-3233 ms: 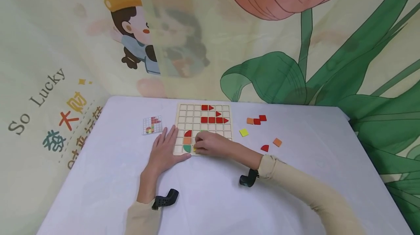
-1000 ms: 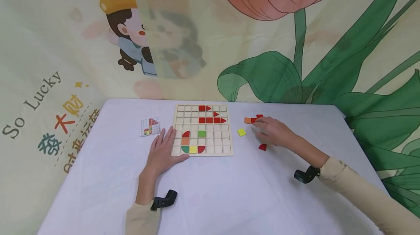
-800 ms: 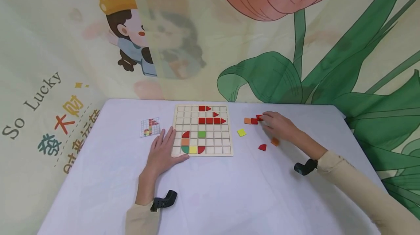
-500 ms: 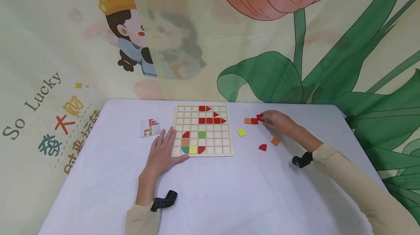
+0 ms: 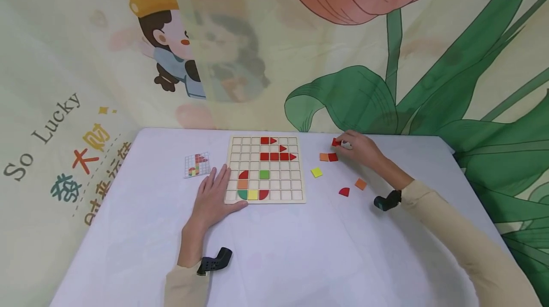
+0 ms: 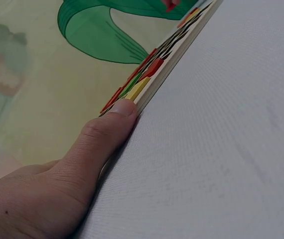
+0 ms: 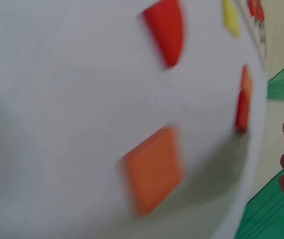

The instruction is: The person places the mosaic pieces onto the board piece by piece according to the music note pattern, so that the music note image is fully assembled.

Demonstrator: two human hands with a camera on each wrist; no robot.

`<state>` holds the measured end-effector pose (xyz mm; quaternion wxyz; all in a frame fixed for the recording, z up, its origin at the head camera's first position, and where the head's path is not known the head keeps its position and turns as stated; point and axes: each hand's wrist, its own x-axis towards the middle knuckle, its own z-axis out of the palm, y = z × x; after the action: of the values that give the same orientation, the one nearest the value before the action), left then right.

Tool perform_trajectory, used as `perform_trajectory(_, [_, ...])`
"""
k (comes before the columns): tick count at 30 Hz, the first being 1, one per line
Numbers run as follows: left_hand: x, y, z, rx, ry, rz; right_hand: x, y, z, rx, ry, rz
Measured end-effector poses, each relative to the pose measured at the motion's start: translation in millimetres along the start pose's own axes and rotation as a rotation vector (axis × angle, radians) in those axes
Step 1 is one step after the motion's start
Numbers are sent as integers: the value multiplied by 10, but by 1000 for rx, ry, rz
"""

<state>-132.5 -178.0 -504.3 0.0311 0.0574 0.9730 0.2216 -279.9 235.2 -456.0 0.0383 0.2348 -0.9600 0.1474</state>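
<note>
A pale wooden grid board lies on the white table with red, orange, green and yellow tiles in some of its cells. My left hand rests at its lower left corner, fingers straight along the left side and thumb along the near edge; in the left wrist view the thumb presses against that edge. To the right of the board, my right hand pinches a red square tile between thumb and fingertips, raised off the table in the right wrist view.
Right of the board lie a yellow square, an orange square touching a red square, a red quarter-circle and another orange square. A printed pattern card lies left of the board.
My right hand has left the board for the loose tiles on the right, pinched the red square at their far end and lifted it away. My left hand has stayed at the board's corner.
</note>
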Motion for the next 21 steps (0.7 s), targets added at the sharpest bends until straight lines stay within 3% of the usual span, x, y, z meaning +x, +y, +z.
perform_trajectory(3, [3,-3,-3,2,-4,-4,168,-226,-42,29,54,-91])
perform_trajectory(5, [5,-1,-2,1,-5,-5,297,-416,-43,47,47,-154])
perform_trajectory(8, [3,-1,-8,0,-2,-4,501,-693,20,64,-36,-207])
perform_trajectory(13, [0,-8,-8,-2,3,4,771,-1034,199,81,-206,-222])
perform_trajectory(18, [-2,-10,-3,4,-10,-2,934,-1210,362,63,-278,-310])
perform_trajectory(21, [-6,-14,-6,3,-10,-3,989,-1271,419,52,-306,-311])
